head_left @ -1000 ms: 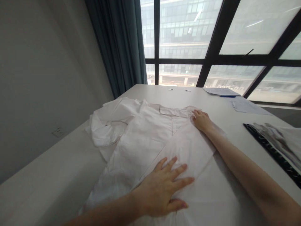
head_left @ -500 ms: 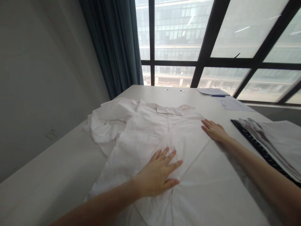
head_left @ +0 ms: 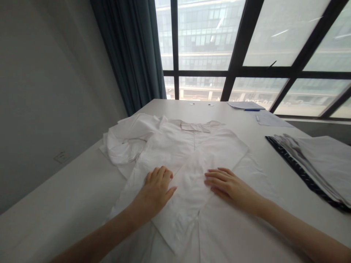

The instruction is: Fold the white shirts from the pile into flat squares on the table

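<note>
A white shirt [head_left: 175,146] lies spread on the white table [head_left: 68,197], collar toward the window. One sleeve is folded across its middle, the other lies bunched at the left. My left hand [head_left: 156,188] rests on the shirt at the left edge of the folded sleeve, fingers curled at its edge. My right hand [head_left: 227,184] lies flat on the shirt just right of that sleeve, fingers pointing left. The two hands sit close together, with the sleeve between them.
A stack of folded clothes [head_left: 315,160] with a dark patterned edge sits at the right. Papers [head_left: 270,118] and a blue pen [head_left: 251,109] lie near the far edge by the window. A dark curtain [head_left: 131,51] hangs at the back left.
My right hand has slid from the collar area back toward me to the shirt's middle. My left hand has moved left and its fingers have curled at the sleeve's edge.
</note>
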The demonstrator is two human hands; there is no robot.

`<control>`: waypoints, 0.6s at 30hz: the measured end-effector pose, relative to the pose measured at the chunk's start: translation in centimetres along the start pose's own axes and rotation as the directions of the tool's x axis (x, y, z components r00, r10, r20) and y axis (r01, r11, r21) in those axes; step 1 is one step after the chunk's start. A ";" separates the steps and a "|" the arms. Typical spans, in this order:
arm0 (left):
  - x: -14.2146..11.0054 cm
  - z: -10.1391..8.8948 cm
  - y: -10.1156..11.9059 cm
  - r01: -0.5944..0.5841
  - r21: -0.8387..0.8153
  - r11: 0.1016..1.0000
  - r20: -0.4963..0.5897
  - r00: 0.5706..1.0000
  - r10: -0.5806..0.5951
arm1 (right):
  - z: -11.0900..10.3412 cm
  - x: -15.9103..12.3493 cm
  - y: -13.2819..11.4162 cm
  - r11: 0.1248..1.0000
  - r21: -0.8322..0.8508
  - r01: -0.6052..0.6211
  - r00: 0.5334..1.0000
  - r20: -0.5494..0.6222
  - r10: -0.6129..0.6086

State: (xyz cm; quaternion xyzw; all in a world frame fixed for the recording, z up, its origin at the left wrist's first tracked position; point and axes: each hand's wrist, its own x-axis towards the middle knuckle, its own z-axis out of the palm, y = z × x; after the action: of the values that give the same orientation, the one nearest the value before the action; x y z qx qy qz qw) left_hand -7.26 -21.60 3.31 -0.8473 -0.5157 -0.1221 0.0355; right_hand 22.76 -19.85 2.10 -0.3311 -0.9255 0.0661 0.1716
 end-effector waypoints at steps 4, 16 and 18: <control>-1.7 0.4 -0.2 -0.003 -0.037 0.999 -0.081 0.997 0.000 | 0.3 -0.5 -0.1 0.997 0.060 0.057 0.998 -0.017 -0.056; -1.9 -0.5 -0.3 -0.117 -0.123 0.986 -0.219 0.972 0.088 | -0.3 -0.7 -0.5 0.932 -0.130 0.338 0.922 -0.155 -0.356; -2.3 -0.7 0.5 -0.229 -0.120 0.966 -0.191 0.960 0.203 | -0.3 -0.7 -0.5 0.935 -0.130 0.329 0.923 -0.163 -0.348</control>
State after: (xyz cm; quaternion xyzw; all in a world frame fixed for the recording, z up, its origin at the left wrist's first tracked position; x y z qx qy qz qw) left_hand -7.94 -23.90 3.46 -0.8848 -0.4048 -0.2284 0.0343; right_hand 23.13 -20.69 2.32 -0.1791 -0.9511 -0.0419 0.2481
